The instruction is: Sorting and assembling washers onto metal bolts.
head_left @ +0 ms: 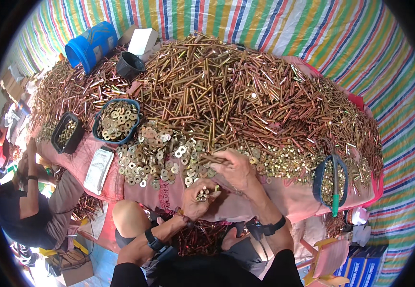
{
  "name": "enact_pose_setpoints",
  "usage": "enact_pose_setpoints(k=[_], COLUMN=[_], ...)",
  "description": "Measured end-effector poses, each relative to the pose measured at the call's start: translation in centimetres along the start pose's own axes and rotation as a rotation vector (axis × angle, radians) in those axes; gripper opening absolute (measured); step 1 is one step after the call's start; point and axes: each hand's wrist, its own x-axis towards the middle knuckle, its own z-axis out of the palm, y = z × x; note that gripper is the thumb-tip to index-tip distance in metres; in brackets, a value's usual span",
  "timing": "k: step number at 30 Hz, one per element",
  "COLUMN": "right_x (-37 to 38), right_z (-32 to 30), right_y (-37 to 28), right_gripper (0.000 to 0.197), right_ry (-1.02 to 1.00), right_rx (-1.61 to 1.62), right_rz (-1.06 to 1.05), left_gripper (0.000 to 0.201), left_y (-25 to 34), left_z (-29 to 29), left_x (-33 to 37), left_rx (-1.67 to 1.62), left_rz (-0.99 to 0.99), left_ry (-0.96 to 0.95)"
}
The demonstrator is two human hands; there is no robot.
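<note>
My left hand [195,201] is closed around a bundle of brass-coloured bolts [203,193], their ends facing up. Just above and to its right, my right hand [238,170] has its fingers pinched on a long bolt [213,158]. Beneath the right fingers, loose flat washers [164,162] spread leftward over the pink cloth [236,205]. Small nuts [288,160] are scattered to the right of that hand. Behind both hands rises a wide heap of long bolts [212,81].
A blue bowl [96,130] holds washers; a black tray [70,147] beside it holds nuts. Right, a blue container [318,184] of nuts has a green-handled tool [335,205] in it. A blue bucket [90,45] lies tipped at the back left. Another person [30,201] sits at left.
</note>
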Motion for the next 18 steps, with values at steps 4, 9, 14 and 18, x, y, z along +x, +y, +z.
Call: enact_pose_setpoints(k=[4,9,14,18], right_x=[-0.6,-0.2,-0.7,-0.9], right_z=[-2.1,-2.6,-1.1,-0.3], right_y=[4.5,7.2,3.4,3.8], right_gripper=[0.025,0.021,0.026,0.021], right_ry=[0.198,0.303,0.084,0.110], right_rx=[-0.318,-0.380,-0.682,-0.775], right_rz=[0.072,-0.032,-0.009,-0.121], left_gripper=[0.022,0.019,0.017,0.016], left_y=[0.3,1.8,1.9,1.9], left_z=[0.4,0.4,0.3,0.7], left_x=[-0.2,-0.3,-0.6,-0.4], left_rx=[-0.022,0.026,0.002,0.022], left_rz=[-0.019,-0.081,-0.210,-0.194], left_ry=[0.030,0.049,0.047,0.042])
